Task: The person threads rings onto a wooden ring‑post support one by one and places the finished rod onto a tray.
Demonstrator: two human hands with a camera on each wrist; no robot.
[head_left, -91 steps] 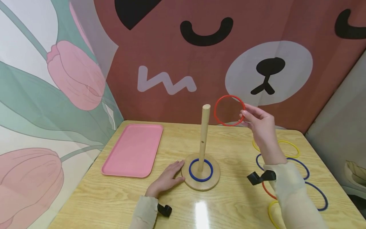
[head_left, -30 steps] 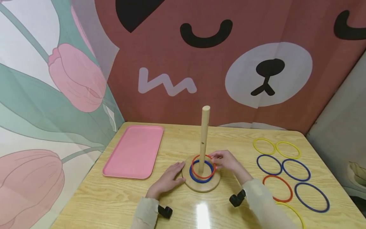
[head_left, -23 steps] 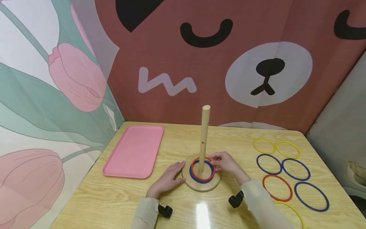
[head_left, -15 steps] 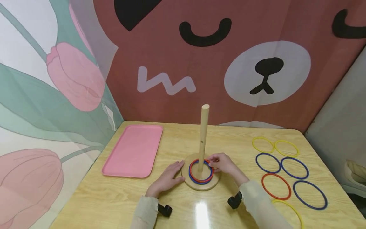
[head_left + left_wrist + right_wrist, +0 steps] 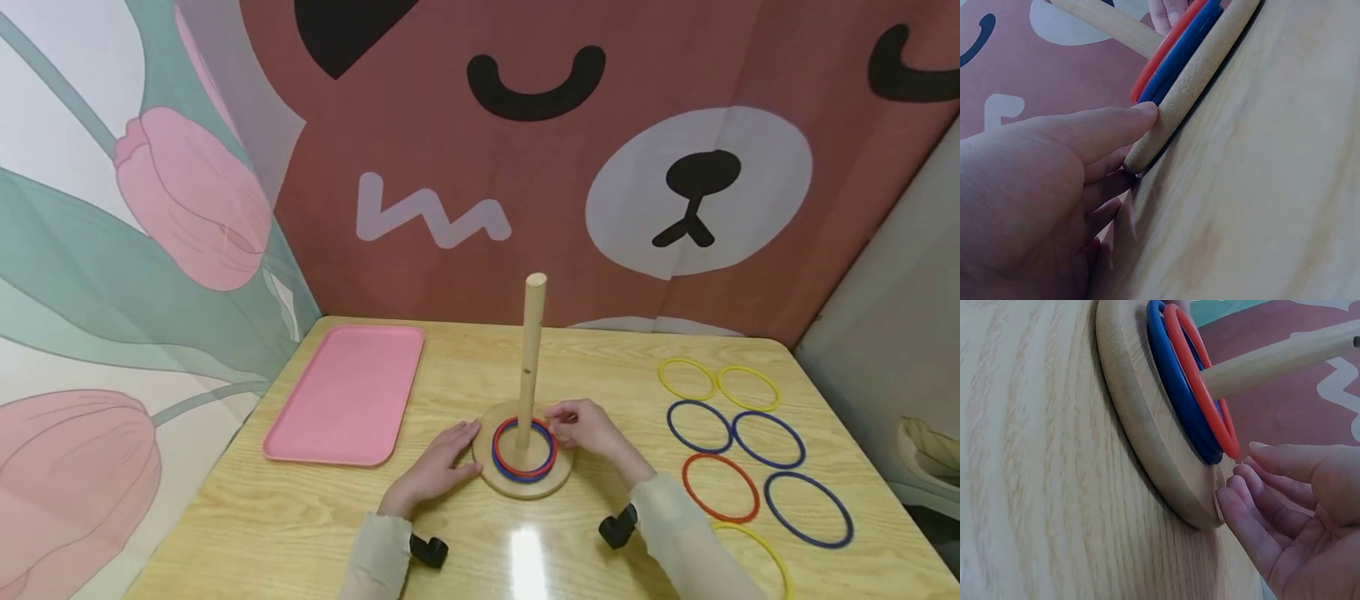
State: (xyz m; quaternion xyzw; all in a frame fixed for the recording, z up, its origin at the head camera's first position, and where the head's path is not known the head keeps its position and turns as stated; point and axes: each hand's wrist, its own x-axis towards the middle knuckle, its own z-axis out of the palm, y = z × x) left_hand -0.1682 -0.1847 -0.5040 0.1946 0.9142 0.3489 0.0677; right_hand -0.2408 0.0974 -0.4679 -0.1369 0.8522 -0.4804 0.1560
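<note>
Red slim ring (image 5: 1197, 384), blue rings (image 5: 1191, 425) beneath, left fingers (image 5: 454, 442) extended, right fingers (image 5: 1244, 525) loosely parted

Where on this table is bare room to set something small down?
Bare patches: between the pink tray and the wooden base, beyond the left hand; between the base and the loose rings, beyond the right hand; in front of the base, between the black wrist cameras. Crowded: the right side, under those rings.
</note>
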